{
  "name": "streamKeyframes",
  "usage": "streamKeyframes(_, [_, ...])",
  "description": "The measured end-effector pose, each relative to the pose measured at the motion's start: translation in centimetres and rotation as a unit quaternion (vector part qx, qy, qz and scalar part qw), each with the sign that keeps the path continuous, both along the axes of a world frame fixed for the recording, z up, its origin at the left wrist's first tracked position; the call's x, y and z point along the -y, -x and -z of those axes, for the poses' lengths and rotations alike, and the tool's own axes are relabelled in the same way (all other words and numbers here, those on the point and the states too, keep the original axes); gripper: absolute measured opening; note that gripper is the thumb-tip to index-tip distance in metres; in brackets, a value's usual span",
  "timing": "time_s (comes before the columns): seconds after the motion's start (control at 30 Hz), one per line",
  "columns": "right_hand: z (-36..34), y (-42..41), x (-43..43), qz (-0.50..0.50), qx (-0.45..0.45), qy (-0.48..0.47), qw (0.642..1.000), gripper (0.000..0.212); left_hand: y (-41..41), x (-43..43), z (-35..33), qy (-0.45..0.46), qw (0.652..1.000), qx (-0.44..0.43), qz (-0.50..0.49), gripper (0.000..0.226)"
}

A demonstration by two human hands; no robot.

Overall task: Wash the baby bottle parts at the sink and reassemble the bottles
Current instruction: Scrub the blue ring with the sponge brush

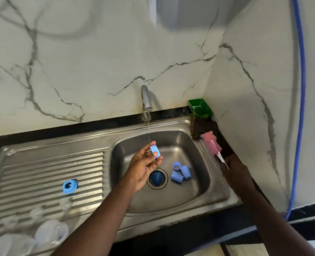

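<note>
I rinsed a cap under the tap.
My left hand pinched the smooth blue cap; my right hand gripped a pink sponge brush at the steel sink rim.

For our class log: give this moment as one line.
left hand: holds blue cap under running tap | right hand: grips pink brush | basin: blue parts lying

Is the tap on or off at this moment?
On. A thin stream of water falls from the tap onto the small blue part that the left hand holds over the sink basin.
</note>
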State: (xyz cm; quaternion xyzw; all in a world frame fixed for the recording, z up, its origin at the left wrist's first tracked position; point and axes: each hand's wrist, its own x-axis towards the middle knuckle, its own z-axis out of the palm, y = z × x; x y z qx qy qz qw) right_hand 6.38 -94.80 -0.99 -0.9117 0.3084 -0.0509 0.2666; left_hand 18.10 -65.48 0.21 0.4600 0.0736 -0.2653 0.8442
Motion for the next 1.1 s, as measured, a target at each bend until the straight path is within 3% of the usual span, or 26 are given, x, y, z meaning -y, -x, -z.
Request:
streamKeyframes(0.23, [-3.5, -4.0, -9.8, -0.141, 0.114, -0.111, 0.977, 0.008, -0.7, -4.1, -1.0, -0.05, 0.997, 0.047, -0.018, 0.026])
streamKeyframes(0.4, [-5.5, -4.3, -15.2, -0.228, 0.173, -0.175, 0.942, 0.031, -1.2, -6.5, -1.8, -0.062, 0.994, 0.073, -0.056, 0.025])
streamKeyframes(0.63, [-4.9, -5.7, -17.4, -0.243, 0.184, -0.082, 0.949, 0.016, -1.5, -9.0, -2.8, -0.061, 0.99, 0.102, -0.07, 0.018])
streamKeyframes(0.8, [-4.7, -4.6, -18.3, -0.273, 0.224, -0.074, 0.933, 0.027, -1.9, -9.5, -2.6, -0.066, 0.989, 0.119, -0.064, 0.022])
streamKeyframes(0.93, [-4.1, -5.1, -17.6, -0.242, 0.216, -0.075, 0.943, 0.017, -1.7, -9.1, -2.7, -0.064, 0.988, 0.124, -0.067, 0.018])
streamKeyframes(1.1, [-4.1, -4.7, -16.6, -0.235, 0.221, -0.07, 0.944, 0.022, -1.6, -8.0, -3.0, -0.056, 0.99, 0.116, -0.05, 0.022])
